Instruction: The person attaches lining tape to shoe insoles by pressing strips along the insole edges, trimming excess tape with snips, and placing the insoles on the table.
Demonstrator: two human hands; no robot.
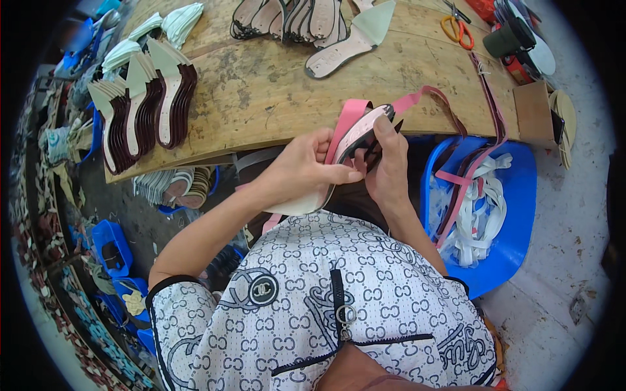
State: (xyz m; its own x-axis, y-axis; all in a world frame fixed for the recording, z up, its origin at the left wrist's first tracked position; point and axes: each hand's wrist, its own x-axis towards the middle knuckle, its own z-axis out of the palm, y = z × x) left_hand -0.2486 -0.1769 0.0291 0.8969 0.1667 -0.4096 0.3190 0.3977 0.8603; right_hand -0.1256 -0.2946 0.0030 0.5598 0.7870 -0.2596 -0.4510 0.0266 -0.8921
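Observation:
Above my lap, at the table's near edge, a shoe insole is tilted up, with a pale pink face and a dark rim. My left hand grips its middle, thumb on the near side and fingers curled behind. My right hand pinches the upper end, its thumb lying along the rim. A small dark pointed thing juts out beside the right fingers; its kind is hidden. A pink strip runs along the insole's edge, and a further length trails right across the table. The insole's pale lower end reaches my shirt.
On the wooden table stand stacks of dark-edged insoles at left and more insoles at the back. One insole lies singly. Orange-handled scissors lie back right. A blue bin with white strips stands at right.

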